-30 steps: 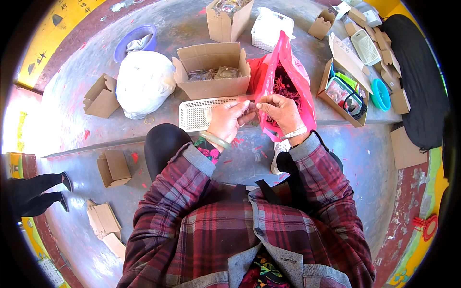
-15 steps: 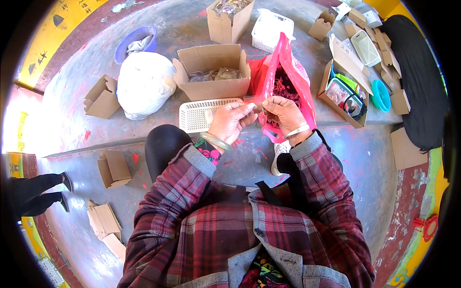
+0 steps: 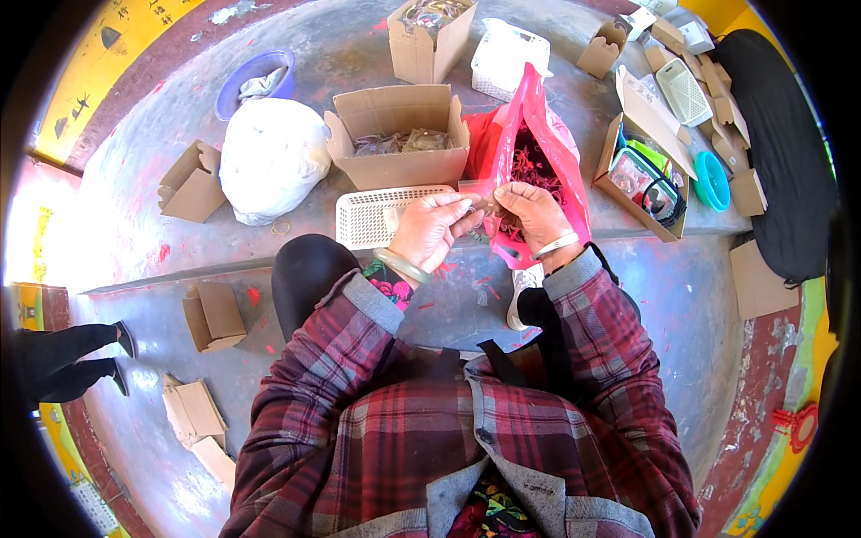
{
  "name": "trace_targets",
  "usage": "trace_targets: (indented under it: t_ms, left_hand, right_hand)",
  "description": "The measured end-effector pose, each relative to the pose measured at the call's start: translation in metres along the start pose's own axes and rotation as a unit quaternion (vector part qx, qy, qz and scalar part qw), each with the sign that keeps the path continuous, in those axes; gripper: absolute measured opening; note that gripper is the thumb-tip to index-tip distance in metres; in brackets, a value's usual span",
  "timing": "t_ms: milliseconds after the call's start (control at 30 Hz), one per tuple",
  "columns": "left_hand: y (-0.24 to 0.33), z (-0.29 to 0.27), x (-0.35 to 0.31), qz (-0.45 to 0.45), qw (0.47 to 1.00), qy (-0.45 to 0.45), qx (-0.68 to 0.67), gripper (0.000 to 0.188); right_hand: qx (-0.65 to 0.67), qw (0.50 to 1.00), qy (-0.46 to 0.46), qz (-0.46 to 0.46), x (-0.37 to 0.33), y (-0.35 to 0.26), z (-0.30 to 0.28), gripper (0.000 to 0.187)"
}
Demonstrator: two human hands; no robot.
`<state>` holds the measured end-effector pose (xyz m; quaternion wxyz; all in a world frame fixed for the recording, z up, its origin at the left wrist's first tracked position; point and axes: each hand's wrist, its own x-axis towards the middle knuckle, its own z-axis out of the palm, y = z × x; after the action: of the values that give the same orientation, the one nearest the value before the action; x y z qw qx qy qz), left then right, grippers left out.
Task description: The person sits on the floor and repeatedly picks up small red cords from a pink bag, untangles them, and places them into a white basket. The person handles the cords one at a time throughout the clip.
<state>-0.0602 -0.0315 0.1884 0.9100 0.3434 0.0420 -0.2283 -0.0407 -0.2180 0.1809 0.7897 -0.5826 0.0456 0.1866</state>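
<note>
Item: small clear packet (image 3: 480, 203), pinched between left hand (image 3: 429, 230) and right hand (image 3: 535, 212); best kept taut above the red bag (image 3: 529, 148).

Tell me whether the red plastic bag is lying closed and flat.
No. The red plastic bag stands open behind both hands, left hand and right hand.

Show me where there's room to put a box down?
Bare ledge between the blue bowl and the far cardboard box. Bare floor right of the person's sleeve. Crowded: the right end, around the teal bowl and small boxes.
</note>
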Motion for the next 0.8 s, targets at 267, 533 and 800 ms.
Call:
trace_targets:
  t_ms: [267,533,800]
  left_hand:
    - [-0.008,-0.01,0.006,0.014,0.999,-0.001,0.029,0.022]
    - [-0.016,-0.003,0.005,0.011,0.99,-0.003,0.143,0.022]
    - [-0.018,-0.009,0.005,0.083,0.895,0.001,0.438,0.018]
  right_hand:
    - [-0.456,0.789,0.13,-0.39,-0.018,-0.022,0.033,0.007]
    - [-0.584,0.663,0.091,-0.46,-0.022,-0.016,0.041,0.005]
    - [-0.623,0.625,0.085,-0.463,-0.021,-0.013,0.04,0.003]
